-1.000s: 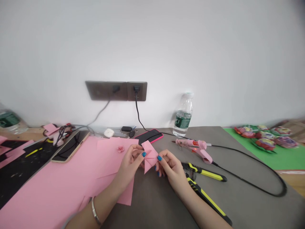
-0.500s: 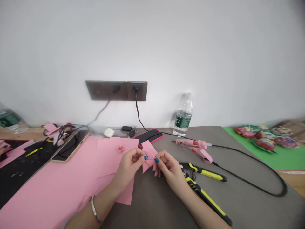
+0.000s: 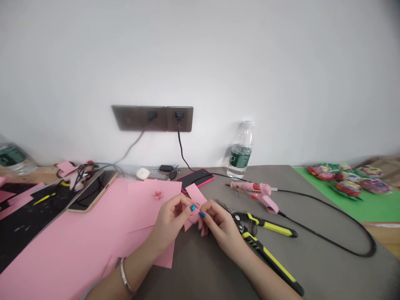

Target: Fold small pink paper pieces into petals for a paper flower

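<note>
My left hand (image 3: 172,218) and my right hand (image 3: 220,223) meet over the grey table (image 3: 312,266), both pinched on a small folded piece of pink paper (image 3: 196,196). The thumbs with blue nails press close together on the paper, and its upper corner sticks up behind them. A silver bangle sits on my left wrist. Large pink paper sheets (image 3: 78,241) lie under and left of my left hand, with a tiny pink paper rose (image 3: 158,194) on them.
Yellow-handled pliers (image 3: 265,241) lie just right of my right hand. A pink glue gun (image 3: 258,193) with a black cable, a water bottle (image 3: 240,151), two phones (image 3: 195,178), a black mat (image 3: 18,216) and a green sheet with flowers (image 3: 359,187) surround the spot.
My hands have drawn closer together, folding the pink paper smaller between the thumbs. The piece sits lower and shows less than before.
</note>
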Demonstrator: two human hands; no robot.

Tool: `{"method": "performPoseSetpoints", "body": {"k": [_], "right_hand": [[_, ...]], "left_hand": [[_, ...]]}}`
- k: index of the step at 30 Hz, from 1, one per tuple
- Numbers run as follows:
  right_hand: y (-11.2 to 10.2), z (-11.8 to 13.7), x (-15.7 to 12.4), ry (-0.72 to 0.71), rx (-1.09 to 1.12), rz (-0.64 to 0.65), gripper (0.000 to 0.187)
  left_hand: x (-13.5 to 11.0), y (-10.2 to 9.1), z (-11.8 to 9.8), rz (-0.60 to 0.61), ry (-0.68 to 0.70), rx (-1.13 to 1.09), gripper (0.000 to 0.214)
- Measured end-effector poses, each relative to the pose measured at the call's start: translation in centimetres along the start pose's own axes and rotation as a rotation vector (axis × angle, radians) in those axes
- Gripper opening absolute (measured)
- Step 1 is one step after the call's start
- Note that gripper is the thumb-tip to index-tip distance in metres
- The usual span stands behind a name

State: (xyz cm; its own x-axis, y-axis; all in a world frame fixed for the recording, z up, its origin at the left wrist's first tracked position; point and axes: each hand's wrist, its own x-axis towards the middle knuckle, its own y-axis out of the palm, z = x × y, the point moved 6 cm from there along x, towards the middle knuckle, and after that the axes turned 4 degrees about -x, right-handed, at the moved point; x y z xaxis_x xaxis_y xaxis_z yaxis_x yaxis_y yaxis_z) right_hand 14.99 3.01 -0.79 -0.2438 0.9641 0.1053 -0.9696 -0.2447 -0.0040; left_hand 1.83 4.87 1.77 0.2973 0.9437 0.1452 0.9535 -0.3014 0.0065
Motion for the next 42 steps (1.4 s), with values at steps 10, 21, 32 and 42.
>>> {"method": "performPoseSetpoints", "body": {"k": [10, 21, 32, 42], "right_hand": [[-1.4, -0.7, 0.6, 0.041, 0.208, -0.110, 0.036], [-1.3, -0.2, 0.4, -0.039, 0.090, -0.151, 0.032], [-1.0, -0.5, 0.4, 0.001, 0.036, -0.073, 0.032], [-0.6, 0.4, -0.1, -0.235, -0.131, -0.050, 0.039]], "left_hand": [[-0.1, -0.4, 0.5, -0.057, -0.083, -0.006, 0.027], [0.1, -0.6, 1.1, -0.045, -0.098, 0.009, 0.014], [0.2, -0.6, 1.7, -0.080, -0.169, -0.105, 0.027], [0.5, -1.0, 1.6, -0.085, -0.144, -0.061, 0.025]]}}
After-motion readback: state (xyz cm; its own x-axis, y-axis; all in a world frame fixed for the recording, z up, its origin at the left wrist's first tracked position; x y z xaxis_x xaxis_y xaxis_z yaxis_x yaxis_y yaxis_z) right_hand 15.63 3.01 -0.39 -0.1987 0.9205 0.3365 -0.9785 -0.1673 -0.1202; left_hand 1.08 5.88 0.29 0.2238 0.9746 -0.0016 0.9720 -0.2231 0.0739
